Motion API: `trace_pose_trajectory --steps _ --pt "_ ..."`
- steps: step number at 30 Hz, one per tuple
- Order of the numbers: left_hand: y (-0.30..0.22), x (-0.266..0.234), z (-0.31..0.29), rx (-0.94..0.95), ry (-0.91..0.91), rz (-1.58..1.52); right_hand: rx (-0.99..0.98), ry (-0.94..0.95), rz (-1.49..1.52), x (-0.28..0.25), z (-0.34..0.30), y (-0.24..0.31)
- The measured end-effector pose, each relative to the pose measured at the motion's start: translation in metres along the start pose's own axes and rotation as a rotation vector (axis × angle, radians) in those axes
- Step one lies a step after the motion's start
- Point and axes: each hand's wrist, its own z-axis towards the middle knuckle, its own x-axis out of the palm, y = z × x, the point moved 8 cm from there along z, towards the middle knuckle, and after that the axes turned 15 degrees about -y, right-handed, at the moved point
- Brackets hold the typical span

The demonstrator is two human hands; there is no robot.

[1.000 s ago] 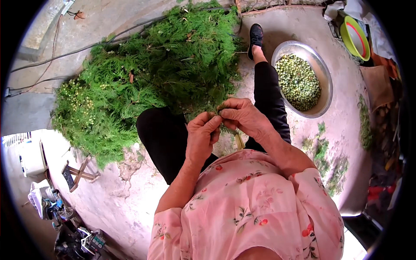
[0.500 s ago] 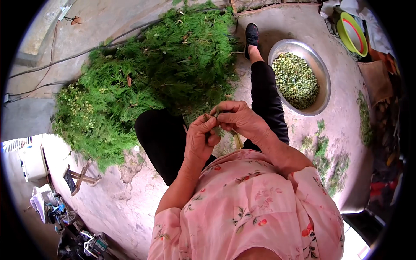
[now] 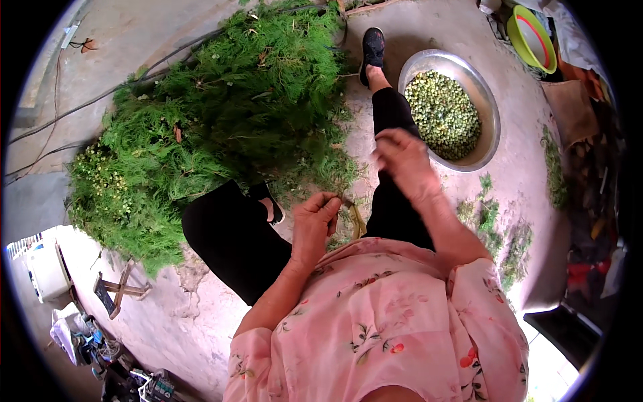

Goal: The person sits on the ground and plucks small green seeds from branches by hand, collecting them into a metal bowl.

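Observation:
My left hand [image 3: 313, 224] is closed in front of my lap, thumb and fingertips pinched together. A small dark tip shows by them, but I cannot make out what they hold. Over my right thigh, my right hand [image 3: 407, 167] is apart from the left, its fingers curled and blurred by motion, so what they hold cannot be told. Just beyond it stands a wide metal basin [image 3: 494, 120] with a heap of small round green cones or berries [image 3: 442, 114]. A big pile of feathery green branches [image 3: 221, 114] lies ahead and to the left.
Loose green sprigs [image 3: 492, 221] lie on the floor at the right. A yellow-green basin [image 3: 514, 33] stands far right. Dark cables [image 3: 100, 96] run behind the pile. A small wooden stool [image 3: 120, 289] and a white container [image 3: 48, 268] are at the left.
My hands were together over a green sprig; now they are apart. The right has swung right and forward toward the metal basin, while the left has dropped slightly. The view has shifted a little.

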Motion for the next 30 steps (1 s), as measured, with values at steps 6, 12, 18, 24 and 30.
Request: trace_pose_trajectory --steps 6,12,18,24,30 --pt "0.058 -0.002 0.018 0.503 0.207 0.802 -0.712 -0.634 -0.682 -0.152 0.083 0.066" --pt "0.027 0.023 0.014 0.597 0.523 1.003 -0.682 -0.633 -0.401 -0.087 0.111 0.067" --pt "-0.115 0.002 0.084 0.704 0.365 1.032 0.045 -0.537 0.204 -0.005 0.215 -0.095" --pt "-0.153 -0.042 0.141 0.763 0.016 1.180 0.209 -0.564 -0.070 0.022 0.277 -0.205" --pt "-0.144 -0.031 0.156 0.590 0.161 1.399 -0.428 -0.557 -0.722 0.051 0.325 -0.208"
